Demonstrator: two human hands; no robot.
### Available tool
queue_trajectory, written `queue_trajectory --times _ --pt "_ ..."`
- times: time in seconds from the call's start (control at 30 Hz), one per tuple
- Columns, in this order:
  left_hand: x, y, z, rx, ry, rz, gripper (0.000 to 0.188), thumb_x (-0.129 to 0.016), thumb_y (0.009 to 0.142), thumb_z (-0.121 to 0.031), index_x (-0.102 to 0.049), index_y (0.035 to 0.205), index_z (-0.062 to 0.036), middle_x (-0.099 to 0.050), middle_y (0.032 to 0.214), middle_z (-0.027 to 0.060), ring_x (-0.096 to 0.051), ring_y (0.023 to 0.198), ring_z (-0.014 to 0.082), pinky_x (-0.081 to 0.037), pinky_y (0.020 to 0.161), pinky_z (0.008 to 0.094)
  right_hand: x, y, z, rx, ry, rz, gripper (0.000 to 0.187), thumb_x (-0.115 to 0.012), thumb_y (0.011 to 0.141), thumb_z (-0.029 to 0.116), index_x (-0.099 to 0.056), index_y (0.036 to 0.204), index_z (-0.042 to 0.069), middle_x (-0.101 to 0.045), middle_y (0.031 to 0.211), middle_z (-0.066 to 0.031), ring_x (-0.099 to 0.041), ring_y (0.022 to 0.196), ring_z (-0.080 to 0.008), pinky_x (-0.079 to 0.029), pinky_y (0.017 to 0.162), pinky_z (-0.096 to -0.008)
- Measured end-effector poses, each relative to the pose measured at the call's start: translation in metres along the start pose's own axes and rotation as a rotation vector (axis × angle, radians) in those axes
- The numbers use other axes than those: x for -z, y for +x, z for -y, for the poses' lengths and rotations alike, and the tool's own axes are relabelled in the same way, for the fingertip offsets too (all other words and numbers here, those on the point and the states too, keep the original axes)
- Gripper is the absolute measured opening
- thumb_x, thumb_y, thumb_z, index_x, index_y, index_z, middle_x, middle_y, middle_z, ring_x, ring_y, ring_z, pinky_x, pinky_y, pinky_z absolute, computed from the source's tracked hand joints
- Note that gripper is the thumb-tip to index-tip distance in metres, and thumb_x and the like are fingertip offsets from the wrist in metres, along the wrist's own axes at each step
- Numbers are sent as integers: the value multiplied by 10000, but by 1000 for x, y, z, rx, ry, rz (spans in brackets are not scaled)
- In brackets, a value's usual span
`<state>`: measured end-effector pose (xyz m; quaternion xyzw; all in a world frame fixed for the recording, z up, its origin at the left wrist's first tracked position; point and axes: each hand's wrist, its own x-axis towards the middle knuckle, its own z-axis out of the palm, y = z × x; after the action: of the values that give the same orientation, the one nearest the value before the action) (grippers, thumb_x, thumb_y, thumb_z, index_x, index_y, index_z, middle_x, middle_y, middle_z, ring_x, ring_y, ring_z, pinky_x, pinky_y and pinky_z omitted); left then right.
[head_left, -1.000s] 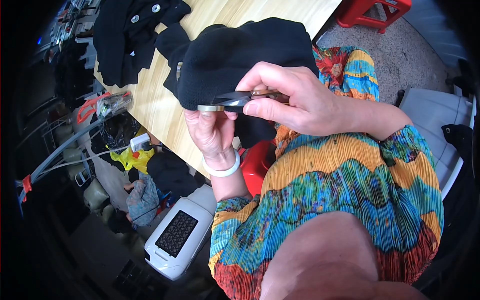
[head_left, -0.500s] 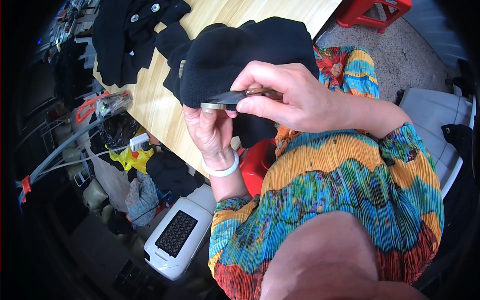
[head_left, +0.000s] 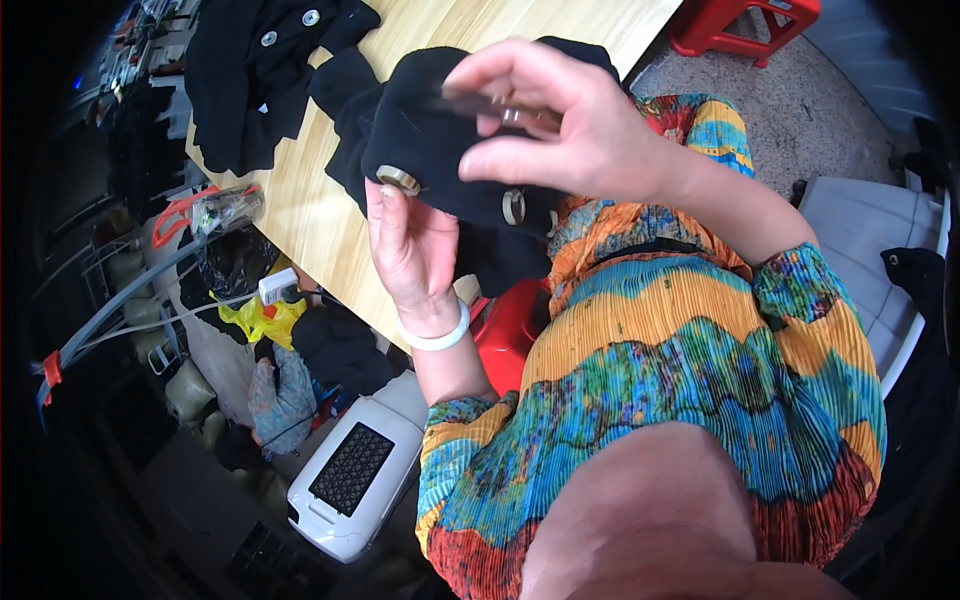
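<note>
A black knit garment [head_left: 425, 115] lies bunched over the table edge and my lap. My left hand [head_left: 415, 245] pinches its edge from below, with the thumb right under a round, gold-rimmed button [head_left: 399, 180]. A second button [head_left: 513, 206] shows farther right on the same edge. Above the cloth, my right hand [head_left: 590, 135] holds small dark thread snips [head_left: 515, 115] against the palm. Their blades are smeared by motion, and the thumb stands apart from them. The left fingers behind the fabric are partly hidden.
Another black garment with shiny buttons [head_left: 235, 90] lies at the far left of the wooden table [head_left: 310, 230]. Red stools stand at the back right [head_left: 745, 30] and under the table edge [head_left: 508, 335]. Below left are a white case [head_left: 320, 505], bags and a crouching person [head_left: 283, 400].
My right hand has lifted the snips up and away from the button. The garment edge has turned, so the button by my left thumb now faces up and a second one shows.
</note>
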<state>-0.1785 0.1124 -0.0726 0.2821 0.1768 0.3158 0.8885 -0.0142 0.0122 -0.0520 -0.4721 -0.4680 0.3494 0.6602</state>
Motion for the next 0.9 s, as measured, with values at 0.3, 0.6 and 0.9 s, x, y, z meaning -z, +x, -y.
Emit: queue_trajectory --times 0.3,0.6,0.9 --pt "-16 4 4 -12 62 -8 337 -494 861 -121 -412 1182 -58 -514 1110 101 -520 1011 223 -447 853 394 -4 15 -8 366 -403 -94 170 -685 670 49 -579 799 14 -513 699 -60 -515 590 -139 -403 513 -223" --pt "-14 3 -1 5 81 -78 285 -455 881 -130 -450 1152 -41 -542 1077 99 -540 988 208 -471 822 372 25 33 -4 -49 -28 -252 293 -566 828 240 -569 1002 4 -598 877 -51 -534 808 -107 -430 748 -250" --pt "-29 4 -6 -6 182 -91 283 -484 863 -131 -470 1114 -2 -559 1035 95 -555 934 180 -472 792 321 26 19 -15 278 -522 19 318 -642 747 264 -536 948 42 -597 821 -92 -610 737 -198 -492 657 -270"
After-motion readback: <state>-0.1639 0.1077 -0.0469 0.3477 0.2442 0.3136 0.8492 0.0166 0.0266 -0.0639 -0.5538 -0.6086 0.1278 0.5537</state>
